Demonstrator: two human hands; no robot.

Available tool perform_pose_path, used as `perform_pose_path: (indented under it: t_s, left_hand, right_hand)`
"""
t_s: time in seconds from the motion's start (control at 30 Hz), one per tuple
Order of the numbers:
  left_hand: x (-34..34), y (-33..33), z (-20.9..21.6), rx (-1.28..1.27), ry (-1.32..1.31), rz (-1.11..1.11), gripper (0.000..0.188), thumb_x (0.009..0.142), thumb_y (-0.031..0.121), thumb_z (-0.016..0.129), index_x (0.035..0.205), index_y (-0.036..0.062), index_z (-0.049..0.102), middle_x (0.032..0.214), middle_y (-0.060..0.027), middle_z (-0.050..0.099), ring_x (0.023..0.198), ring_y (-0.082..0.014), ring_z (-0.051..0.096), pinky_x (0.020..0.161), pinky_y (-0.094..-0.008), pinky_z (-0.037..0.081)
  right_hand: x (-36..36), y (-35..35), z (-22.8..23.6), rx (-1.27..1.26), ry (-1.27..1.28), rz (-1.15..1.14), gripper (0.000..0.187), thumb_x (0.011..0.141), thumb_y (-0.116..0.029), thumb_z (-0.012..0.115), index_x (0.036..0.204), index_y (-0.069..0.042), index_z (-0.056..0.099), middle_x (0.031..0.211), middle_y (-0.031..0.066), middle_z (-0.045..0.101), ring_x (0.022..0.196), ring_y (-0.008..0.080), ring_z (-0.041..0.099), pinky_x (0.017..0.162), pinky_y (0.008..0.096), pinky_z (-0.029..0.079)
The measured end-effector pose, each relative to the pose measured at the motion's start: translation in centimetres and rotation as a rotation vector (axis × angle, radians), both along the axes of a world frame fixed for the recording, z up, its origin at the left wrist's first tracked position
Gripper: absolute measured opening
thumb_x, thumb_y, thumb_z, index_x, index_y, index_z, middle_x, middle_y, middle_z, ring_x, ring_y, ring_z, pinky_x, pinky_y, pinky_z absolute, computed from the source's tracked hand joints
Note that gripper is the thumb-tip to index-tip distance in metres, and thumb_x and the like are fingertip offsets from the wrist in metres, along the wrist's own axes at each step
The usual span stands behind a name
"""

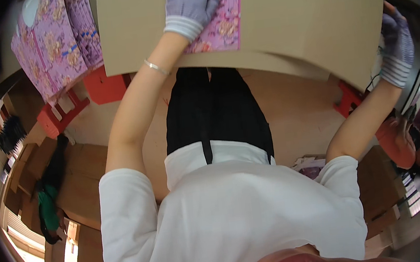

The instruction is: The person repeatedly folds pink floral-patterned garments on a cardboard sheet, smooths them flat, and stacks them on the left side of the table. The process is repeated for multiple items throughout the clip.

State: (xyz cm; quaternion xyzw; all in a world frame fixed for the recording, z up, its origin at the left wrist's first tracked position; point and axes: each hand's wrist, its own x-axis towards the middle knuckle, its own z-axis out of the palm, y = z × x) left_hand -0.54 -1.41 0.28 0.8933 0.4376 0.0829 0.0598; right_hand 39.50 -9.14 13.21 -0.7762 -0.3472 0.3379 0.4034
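Note:
My left hand (pixel 190 1), in a pale purple knit glove with a white striped cuff, lies flat with its fingers spread on a pink-purple floral piece (pixel 224 28). That piece has a bright pink edge and rests on a broad tan sheet (pixel 310 11) that looks like cardboard. At the sheet's right edge is my gloved right hand (pixel 398 42), its fingers curled against the edge and partly hidden. Along its near side the sheet bows, and a gap shows beneath it.
Stacked floral pieces (pixel 50 45) hang over a surface at the far left. Red plastic stools (pixel 106 85) stand below. Cardboard boxes (pixel 83 181) lie on the left. A person in green (pixel 49 209) is at lower left, and another person in orange-red (pixel 396 141) is at right.

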Motion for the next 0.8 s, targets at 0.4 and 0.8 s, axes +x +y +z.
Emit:
perform_pose_path:
  t_s: [0.4,0.8]
  left_hand:
    - [-0.4,0.7,-0.1,-0.048,-0.037,-0.034,0.053,0.082,0.032,0.066,0.129,0.0103,0.057,0.153,-0.0124,0.037,0.141,-0.0415,0.03,0.111,-0.066,0.02]
    - [-0.3,1.6,0.2,-0.062,-0.074,-0.053,0.052,0.076,0.034,0.066,0.124,0.015,0.061,0.148,-0.0017,0.045,0.138,-0.0444,0.033,0.1,-0.0782,0.022]
  right_hand:
    - [-16.6,4.0,-12.5,0.192,-0.984,0.173,0.058,0.09,-0.044,0.063,0.133,-0.006,0.053,0.146,0.0202,0.041,0.132,0.04,0.04,0.103,0.0502,0.041]
    - [-17.8,8.0,-12.8,-0.067,-1.107,0.272,0.063,0.081,-0.054,0.067,0.132,-0.019,0.058,0.151,0.0069,0.04,0.135,0.046,0.032,0.101,0.0617,0.036]
